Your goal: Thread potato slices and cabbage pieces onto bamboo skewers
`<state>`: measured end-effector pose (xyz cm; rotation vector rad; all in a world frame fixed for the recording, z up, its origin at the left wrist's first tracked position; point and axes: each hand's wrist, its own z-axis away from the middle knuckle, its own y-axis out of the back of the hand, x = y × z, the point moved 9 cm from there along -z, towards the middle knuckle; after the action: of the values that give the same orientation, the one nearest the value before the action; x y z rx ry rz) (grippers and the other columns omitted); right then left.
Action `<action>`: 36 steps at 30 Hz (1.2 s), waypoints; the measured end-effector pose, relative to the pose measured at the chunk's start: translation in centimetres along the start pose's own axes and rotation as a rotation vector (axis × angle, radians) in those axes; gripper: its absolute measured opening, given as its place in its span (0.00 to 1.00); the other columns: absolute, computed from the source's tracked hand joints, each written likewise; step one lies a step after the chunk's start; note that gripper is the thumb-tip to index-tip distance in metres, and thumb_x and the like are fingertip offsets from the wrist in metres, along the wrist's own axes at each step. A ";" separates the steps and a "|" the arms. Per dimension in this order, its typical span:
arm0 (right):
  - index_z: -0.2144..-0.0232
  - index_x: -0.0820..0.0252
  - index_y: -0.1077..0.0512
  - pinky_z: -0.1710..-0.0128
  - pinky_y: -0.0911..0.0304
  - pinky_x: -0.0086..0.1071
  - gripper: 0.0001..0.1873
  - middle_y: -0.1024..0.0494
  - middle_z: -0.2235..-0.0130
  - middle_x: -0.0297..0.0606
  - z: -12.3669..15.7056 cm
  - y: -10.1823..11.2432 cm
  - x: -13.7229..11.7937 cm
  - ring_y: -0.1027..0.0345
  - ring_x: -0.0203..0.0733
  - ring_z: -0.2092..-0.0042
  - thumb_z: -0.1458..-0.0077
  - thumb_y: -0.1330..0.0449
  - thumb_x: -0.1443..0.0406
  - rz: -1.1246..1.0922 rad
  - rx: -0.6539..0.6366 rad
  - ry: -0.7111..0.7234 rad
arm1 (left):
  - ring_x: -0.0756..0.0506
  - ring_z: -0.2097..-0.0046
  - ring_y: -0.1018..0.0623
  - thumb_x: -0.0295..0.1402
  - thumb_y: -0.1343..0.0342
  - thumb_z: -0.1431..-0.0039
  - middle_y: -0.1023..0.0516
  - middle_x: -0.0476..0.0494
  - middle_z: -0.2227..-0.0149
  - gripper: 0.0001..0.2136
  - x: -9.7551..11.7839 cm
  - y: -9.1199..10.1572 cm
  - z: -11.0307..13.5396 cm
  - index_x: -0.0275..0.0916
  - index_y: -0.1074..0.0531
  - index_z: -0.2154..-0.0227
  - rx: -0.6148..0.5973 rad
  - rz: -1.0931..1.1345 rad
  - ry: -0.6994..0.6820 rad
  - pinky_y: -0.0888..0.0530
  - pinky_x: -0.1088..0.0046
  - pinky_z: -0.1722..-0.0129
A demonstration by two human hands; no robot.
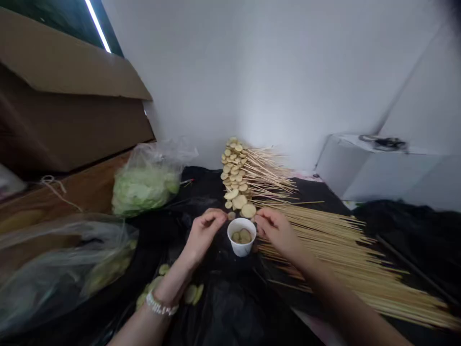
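Taking the white cup (241, 251) as the centre of our dial, we see our left hand (202, 234) at ten o'clock and our right hand (276, 228) at two. The left thumb and forefinger nearly meet at a small slice (231, 216) at eleven o'clock; blur keeps us from telling whether they pinch it. Our right thumb and finger come close together just beside a larger slice (248, 210) at one o'clock, and we cannot tell what, if anything, lies between them. The cup stands upright between the hands, with more slices (241, 236) inside. At twelve o'clock we see piled slices (235, 175) on sticks, and at four, loose sticks (342, 259) on the black sheet (230, 310).
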<state>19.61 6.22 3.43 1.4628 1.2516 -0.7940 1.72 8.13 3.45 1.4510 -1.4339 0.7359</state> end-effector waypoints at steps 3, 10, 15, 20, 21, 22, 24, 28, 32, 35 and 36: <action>0.79 0.58 0.38 0.75 0.49 0.28 0.14 0.38 0.80 0.27 0.0 -0.2 1.2 0.45 0.33 0.76 0.45 0.48 0.59 -0.014 0.039 -0.029 | 0.44 0.57 0.26 0.37 0.42 0.44 0.26 0.40 0.61 0.10 -0.4 -1.8 0.2 0.37 0.22 0.73 -0.092 -0.004 0.032 0.30 0.67 0.54; 0.73 0.59 0.33 0.78 0.52 0.27 0.14 0.39 0.80 0.27 0.5 -1.6 2.6 0.47 0.33 0.77 0.45 0.46 0.55 -0.083 0.037 -0.118 | 0.43 0.46 0.28 0.18 0.52 0.55 0.27 0.43 0.48 0.22 -0.3 -4.0 1.4 0.42 0.21 0.60 -0.264 -0.141 0.036 0.34 0.63 0.44; 0.70 0.60 0.30 0.76 0.48 0.26 0.13 0.33 0.75 0.30 0.8 -2.0 2.2 0.42 0.33 0.74 0.43 0.46 0.57 -0.063 -0.006 -0.078 | 0.43 0.44 0.30 0.17 0.54 0.56 0.29 0.47 0.44 0.29 0.8 -4.4 1.8 0.45 0.25 0.52 -0.343 -0.400 0.000 0.38 0.63 0.40; 0.70 0.60 0.29 0.74 0.46 0.26 0.12 0.32 0.75 0.30 1.4 -2.6 0.9 0.41 0.33 0.73 0.41 0.47 0.59 -0.019 -0.053 -0.023 | 0.44 0.50 0.27 0.18 0.53 0.54 0.24 0.46 0.52 0.26 2.5 -4.9 2.3 0.45 0.25 0.53 -0.494 -0.466 -0.045 0.33 0.68 0.47; 0.70 0.60 0.29 0.74 0.47 0.26 0.12 0.32 0.75 0.30 1.5 -2.7 0.5 0.42 0.33 0.74 0.41 0.47 0.60 0.000 -0.066 -0.010 | 0.44 0.52 0.27 0.18 0.52 0.53 0.23 0.46 0.55 0.24 2.7 -5.0 2.4 0.45 0.24 0.55 -0.514 -0.480 -0.046 0.32 0.69 0.49; 0.70 0.60 0.29 0.75 0.47 0.26 0.12 0.32 0.75 0.30 1.7 -2.9 0.3 0.42 0.33 0.74 0.41 0.47 0.60 0.017 -0.078 0.001 | 0.45 0.54 0.27 0.19 0.51 0.52 0.23 0.46 0.57 0.22 2.7 -5.0 2.5 0.44 0.23 0.57 -0.526 -0.498 -0.047 0.32 0.70 0.50; 0.70 0.60 0.29 0.75 0.48 0.26 0.12 0.32 0.76 0.29 1.9 -3.0 0.0 0.42 0.33 0.74 0.40 0.48 0.60 0.042 -0.090 0.013 | 0.45 0.55 0.27 0.21 0.49 0.50 0.23 0.46 0.60 0.17 2.6 -4.9 2.6 0.44 0.22 0.61 -0.529 -0.545 -0.047 0.32 0.70 0.52; 0.70 0.60 0.29 0.74 0.48 0.26 0.12 0.32 0.75 0.30 1.8 -3.0 0.0 0.41 0.33 0.73 0.40 0.48 0.60 0.060 -0.092 0.017 | 0.43 0.56 0.28 0.26 0.44 0.50 0.23 0.46 0.62 0.12 2.3 -5.1 2.5 0.45 0.21 0.64 -0.524 -0.685 -0.051 0.33 0.70 0.55; 0.69 0.60 0.29 0.72 0.46 0.27 0.12 0.31 0.74 0.30 1.7 -3.0 -0.2 0.40 0.34 0.72 0.40 0.48 0.61 0.058 -0.106 0.041 | 0.43 0.58 0.28 0.28 0.42 0.51 0.24 0.47 0.65 0.09 2.1 -5.5 2.4 0.46 0.22 0.67 -0.542 -0.828 -0.063 0.33 0.71 0.60; 0.69 0.60 0.28 0.72 0.46 0.27 0.12 0.31 0.75 0.30 1.7 -3.0 -0.3 0.40 0.34 0.72 0.40 0.48 0.61 0.052 -0.108 0.050 | 0.44 0.59 0.28 0.29 0.42 0.51 0.24 0.47 0.66 0.07 1.9 -5.4 2.3 0.45 0.22 0.69 -0.511 -0.857 -0.047 0.34 0.72 0.61; 0.69 0.59 0.28 0.72 0.46 0.27 0.12 0.31 0.75 0.30 1.7 -3.1 -0.4 0.40 0.34 0.72 0.40 0.48 0.61 0.053 -0.109 0.052 | 0.44 0.59 0.27 0.30 0.42 0.50 0.24 0.47 0.66 0.06 1.8 -5.2 2.3 0.45 0.22 0.70 -0.497 -0.844 -0.034 0.33 0.72 0.61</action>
<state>16.79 4.39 2.48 1.4301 1.2702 -0.6454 6.63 4.71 3.11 1.4722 -0.8023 -0.1668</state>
